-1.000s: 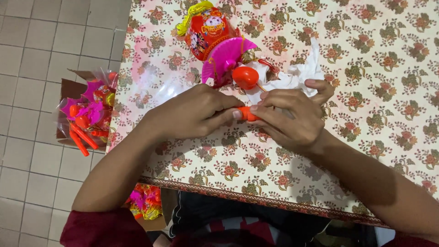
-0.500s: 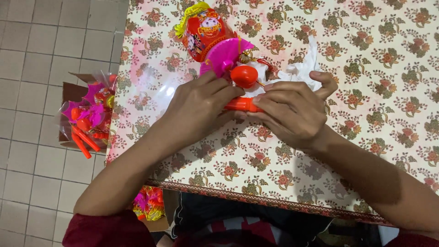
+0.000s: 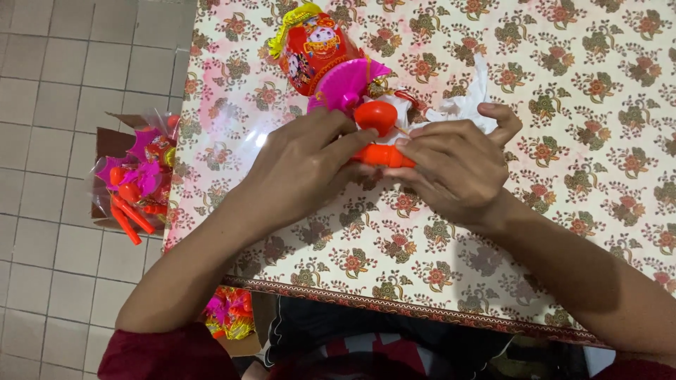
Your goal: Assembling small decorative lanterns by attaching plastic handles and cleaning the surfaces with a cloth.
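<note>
Fingers (image 3: 352, 137) of both hands meet over a small orange plastic stick (image 3: 384, 156) at the middle of a bench (image 3: 563, 211) draped in a floral cloth. The left hand (image 3: 303, 169) lies over the stick's near end with its fingers pressed closed against it, while the right hand (image 3: 458, 172) pinches the other end between thumb and forefinger. An orange ball-shaped piece (image 3: 375, 116) sits just above the stick, touching a pink pleated fan (image 3: 345, 83) and a red lantern-like toy with a yellow tassel (image 3: 310, 46). White crumpled wrapping (image 3: 465, 105) lies under the right hand's raised fingers, and a sheet of clear plastic (image 3: 239, 134) rests beside the left wrist near the bench edge. On the tiled floor (image 3: 49, 105) to the left, an open cardboard box (image 3: 116, 144) holds more pink and orange pieces in a clear bag; a second bundle (image 3: 229, 313) shows below the bench.

The grip looks tight but crowded. Judging from the frame, the slim stick could snap or slip sideways if the two hands press out of line, and the round piece, held by nothing visible, could roll off toward the fan. The clear plastic near the edge might slide to the floor with a nudge of the forearm.
</note>
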